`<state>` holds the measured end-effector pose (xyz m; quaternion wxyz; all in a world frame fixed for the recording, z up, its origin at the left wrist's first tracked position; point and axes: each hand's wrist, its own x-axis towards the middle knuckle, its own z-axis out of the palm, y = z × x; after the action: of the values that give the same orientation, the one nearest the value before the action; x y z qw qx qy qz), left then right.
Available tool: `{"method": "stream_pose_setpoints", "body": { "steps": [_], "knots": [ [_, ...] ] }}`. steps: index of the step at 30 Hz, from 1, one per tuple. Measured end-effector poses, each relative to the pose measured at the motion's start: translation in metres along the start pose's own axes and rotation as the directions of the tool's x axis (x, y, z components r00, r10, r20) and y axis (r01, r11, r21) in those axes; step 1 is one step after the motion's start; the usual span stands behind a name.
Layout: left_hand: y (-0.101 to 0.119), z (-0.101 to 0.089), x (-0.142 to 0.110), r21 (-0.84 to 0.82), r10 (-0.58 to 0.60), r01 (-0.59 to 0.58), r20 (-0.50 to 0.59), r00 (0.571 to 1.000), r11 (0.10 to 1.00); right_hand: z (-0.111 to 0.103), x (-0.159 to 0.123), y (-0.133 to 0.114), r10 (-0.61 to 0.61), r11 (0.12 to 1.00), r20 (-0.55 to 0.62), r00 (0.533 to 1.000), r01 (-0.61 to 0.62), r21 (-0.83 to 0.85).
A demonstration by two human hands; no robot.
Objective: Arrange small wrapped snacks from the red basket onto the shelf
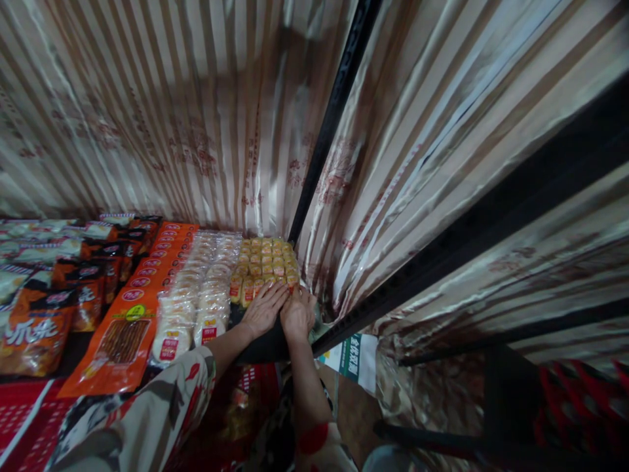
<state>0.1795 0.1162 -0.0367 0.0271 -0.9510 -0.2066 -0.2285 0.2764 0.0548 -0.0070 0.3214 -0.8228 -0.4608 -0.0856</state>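
Rows of small yellow packaged cakes (265, 262) form a block at the shelf's right end, some with red labels at the front. My left hand (264, 310) lies over the block's front edge, its fingers stretched out and touching the packets. Close beside it, my right hand (298, 316) is at the front right corner of the block. Its fingers are bent and closed, and whatever they grip is hidden behind the hand. To the left of the cakes stand two rows of round white pastries (170, 331) in clear wrappers with red labels.
Orange flat snack packs (122, 341) and orange-black snack bags (37, 331) extend leftward along the shelf. A black post (319, 157) rises behind the cakes, against a striped curtain (196, 131). A dark metal beam (442, 249) slants away on the right. Below left is a red basket (24, 410).
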Motion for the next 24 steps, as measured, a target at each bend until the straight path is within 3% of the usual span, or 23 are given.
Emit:
{"method": "stream_pose_setpoints", "body": {
  "steps": [11,17,20,24],
  "knots": [
    [0.000,-0.004,0.000,0.035,0.011,-0.011,-0.012,1.000,0.999,0.010,0.001,0.003,0.024,0.996,-0.048,0.999,-0.020,0.087],
    [-0.002,0.000,0.000,0.080,0.000,0.002,-0.026,1.000,0.997,0.012,0.005,0.005,0.029,0.991,0.024,0.999,-0.032,0.133],
    [-0.001,-0.002,-0.001,0.095,0.004,-0.002,-0.030,1.000,0.996,0.011,-0.003,0.003,0.002,0.982,-0.011,1.000,0.000,0.188],
    [0.017,-0.011,-0.012,0.061,-0.145,0.152,-0.096,0.985,0.987,0.016,-0.027,0.008,-0.046,0.973,-0.063,0.997,0.059,0.224]
  ]
}}
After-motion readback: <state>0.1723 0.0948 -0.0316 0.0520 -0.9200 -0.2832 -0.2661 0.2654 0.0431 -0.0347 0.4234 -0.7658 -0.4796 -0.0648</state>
